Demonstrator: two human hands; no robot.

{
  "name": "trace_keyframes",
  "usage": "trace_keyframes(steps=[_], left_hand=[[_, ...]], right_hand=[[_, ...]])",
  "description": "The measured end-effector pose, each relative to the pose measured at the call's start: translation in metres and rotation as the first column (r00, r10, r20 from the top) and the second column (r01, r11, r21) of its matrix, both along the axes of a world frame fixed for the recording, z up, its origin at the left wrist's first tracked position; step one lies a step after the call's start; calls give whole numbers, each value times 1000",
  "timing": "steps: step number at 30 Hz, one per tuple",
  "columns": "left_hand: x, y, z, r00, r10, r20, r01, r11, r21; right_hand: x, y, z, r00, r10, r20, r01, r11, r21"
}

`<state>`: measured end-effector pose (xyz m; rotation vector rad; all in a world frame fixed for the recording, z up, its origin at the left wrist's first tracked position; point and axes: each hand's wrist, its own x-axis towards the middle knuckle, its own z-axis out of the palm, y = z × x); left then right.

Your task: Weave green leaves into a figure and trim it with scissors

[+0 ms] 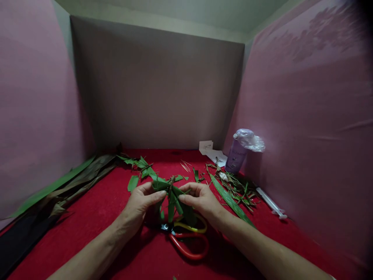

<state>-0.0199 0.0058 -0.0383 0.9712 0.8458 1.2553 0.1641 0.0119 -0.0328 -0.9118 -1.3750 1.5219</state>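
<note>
Both my hands meet at the middle of the red cloth (110,202) and together hold a small folded piece of green leaf strips (171,194). My left hand (142,204) pinches its left side with thumb and fingers closed. My right hand (199,198) grips its right side, fingers curled on the strips. Loose strip ends hang down between the hands. Right below them lie scissors (189,239) with red and yellow handles, flat on the cloth.
Long green and dried brown leaves (58,190) lie along the left wall. Leaf scraps (140,165) and trimmings (237,188) are scattered behind and to the right. A purple cup with plastic wrap (239,153), white paper (214,153), toothpicks (185,166) and a white syringe-like tool (272,204) sit at right.
</note>
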Motion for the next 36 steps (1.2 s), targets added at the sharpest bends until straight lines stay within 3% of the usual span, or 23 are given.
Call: trace_keyframes(steps=[13,21,27,36], left_hand=[[-2,0,-5,1000,-18,-26,17,1000,-23],[-3,-4,6,995,6,-99,-4,1000,18],[-5,-5,9,995,64,-74,-56,993,100],[-6,-3,5,994,78,-80,-72,994,85]], right_hand=[[-2,3,-4,1000,15,4,-15,1000,17],[1,2,0,994,-9,105,-13,978,208],[2,-3,1,954,-72,291,-66,896,440],[2,-3,0,939,-94,331,-72,887,456]])
